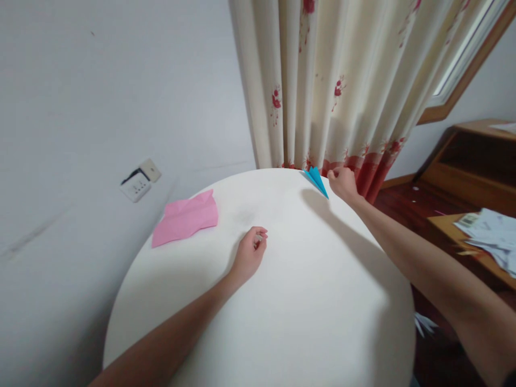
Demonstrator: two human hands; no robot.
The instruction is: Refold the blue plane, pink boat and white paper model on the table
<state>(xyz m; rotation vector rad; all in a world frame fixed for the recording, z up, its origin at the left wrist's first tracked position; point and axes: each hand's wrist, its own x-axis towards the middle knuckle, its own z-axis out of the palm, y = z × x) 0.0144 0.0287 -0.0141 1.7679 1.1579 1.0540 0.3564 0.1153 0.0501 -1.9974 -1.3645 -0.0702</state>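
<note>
At table's far edge, right hand pinches blue paper plane by its tail, nose pointing left and away; left hand rests loosely curled, empty, mid-table, farther off.

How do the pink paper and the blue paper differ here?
The pink paper lies loose and creased on the table, touched by neither hand; the blue paper is folded to a narrow point at the far edge, by the right hand. Pink looks larger. Both rest on the table.
</note>
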